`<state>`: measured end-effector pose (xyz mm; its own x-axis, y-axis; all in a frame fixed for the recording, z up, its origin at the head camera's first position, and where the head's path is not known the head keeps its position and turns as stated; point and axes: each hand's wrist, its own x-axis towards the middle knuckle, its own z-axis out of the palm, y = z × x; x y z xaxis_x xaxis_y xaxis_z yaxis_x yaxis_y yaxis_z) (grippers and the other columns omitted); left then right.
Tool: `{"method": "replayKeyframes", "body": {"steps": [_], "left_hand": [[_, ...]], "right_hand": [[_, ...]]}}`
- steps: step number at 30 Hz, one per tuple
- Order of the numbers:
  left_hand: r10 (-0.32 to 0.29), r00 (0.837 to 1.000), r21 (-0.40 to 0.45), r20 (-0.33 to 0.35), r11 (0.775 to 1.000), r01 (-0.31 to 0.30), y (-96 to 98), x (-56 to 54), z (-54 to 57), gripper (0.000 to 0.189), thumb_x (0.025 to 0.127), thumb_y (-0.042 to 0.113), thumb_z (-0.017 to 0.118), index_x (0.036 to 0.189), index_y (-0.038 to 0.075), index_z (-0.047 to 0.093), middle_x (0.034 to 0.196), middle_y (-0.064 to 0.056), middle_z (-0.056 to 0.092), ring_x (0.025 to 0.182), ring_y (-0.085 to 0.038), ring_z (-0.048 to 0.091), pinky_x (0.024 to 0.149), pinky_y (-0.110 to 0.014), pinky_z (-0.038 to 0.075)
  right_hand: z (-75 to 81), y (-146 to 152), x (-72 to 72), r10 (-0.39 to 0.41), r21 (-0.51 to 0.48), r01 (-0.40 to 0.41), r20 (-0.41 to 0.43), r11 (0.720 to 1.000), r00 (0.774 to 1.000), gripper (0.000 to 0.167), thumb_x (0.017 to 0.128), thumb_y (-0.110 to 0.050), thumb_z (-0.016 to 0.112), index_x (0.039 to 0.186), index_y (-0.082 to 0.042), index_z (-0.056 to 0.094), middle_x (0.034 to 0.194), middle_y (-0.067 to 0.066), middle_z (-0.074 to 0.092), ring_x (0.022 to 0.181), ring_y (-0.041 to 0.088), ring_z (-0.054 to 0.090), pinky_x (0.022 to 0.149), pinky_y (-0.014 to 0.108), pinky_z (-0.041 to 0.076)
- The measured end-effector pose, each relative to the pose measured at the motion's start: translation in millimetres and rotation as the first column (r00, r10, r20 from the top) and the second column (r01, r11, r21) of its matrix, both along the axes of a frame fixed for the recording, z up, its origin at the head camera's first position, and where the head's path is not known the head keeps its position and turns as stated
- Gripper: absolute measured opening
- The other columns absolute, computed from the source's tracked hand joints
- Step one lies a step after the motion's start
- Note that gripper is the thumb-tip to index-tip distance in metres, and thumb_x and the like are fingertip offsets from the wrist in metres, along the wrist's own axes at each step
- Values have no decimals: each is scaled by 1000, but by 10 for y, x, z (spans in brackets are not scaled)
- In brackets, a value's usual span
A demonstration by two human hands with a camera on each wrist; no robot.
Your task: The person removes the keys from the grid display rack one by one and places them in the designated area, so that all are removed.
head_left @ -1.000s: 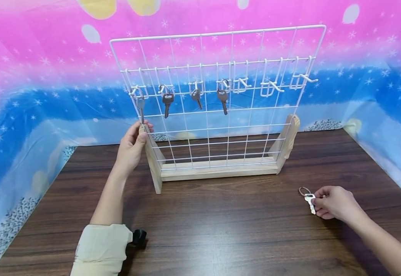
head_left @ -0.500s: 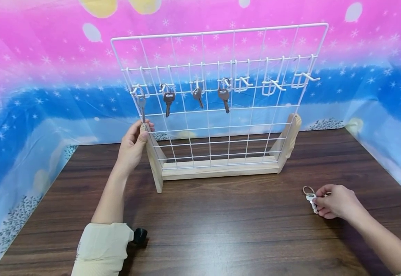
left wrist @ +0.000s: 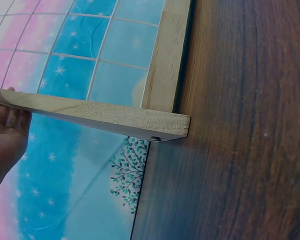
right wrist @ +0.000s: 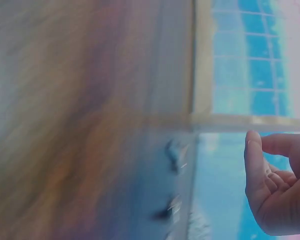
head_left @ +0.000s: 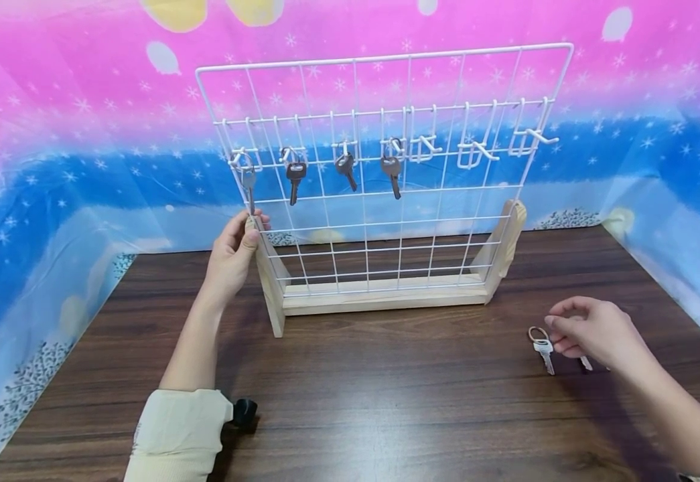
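Note:
My left hand (head_left: 229, 258) grips the top of the left wooden upright (head_left: 268, 288) of a rack, thumb in front and fingers behind. A white wire grid (head_left: 366, 249) stands in this wooden frame. Several keys on rings hang from its hooks, among them a dark key (head_left: 295, 175) and a round-headed key (head_left: 390, 171). To the right, a silver key (head_left: 544, 348) with a ring lies on the table. Just above it is my right hand (head_left: 599, 335), thumb and index tips together, nothing visible between them. A second key (head_left: 586, 363) shows partly beneath that hand.
Three white hooks (head_left: 476, 150) project on the grid's right side. A patterned cloth (head_left: 657, 154) surrounds the brown wood table (head_left: 386, 388). At my left sleeve's cuff there is a small black object (head_left: 244, 413). Blurred keys (right wrist: 174, 156) lie on the table in the right wrist view.
My right hand has let go of the silver key and risen slightly, leaving it on the table. Another key has come into sight beneath the hand. My left hand keeps its grip.

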<state>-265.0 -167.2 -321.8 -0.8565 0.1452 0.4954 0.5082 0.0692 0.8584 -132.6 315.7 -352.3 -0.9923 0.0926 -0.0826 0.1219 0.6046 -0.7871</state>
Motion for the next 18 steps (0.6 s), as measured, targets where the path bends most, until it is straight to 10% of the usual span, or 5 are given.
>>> {"method": "replayKeyframes", "body": {"steps": [18], "left_hand": [[-2, 1000, -10, -7, 1000, 1, -11, -3, -7, 45, 95, 28, 46, 130, 0, 45, 113, 0, 56, 105, -11, 50, 87, -21, 39]], "right_hand": [[550, -790, -346, 1, -242, -92, -352, 966, 936, 21, 90, -7, 60, 101, 10, 55, 64, -2, 65, 56, 10, 63, 54, 28, 53]]}}
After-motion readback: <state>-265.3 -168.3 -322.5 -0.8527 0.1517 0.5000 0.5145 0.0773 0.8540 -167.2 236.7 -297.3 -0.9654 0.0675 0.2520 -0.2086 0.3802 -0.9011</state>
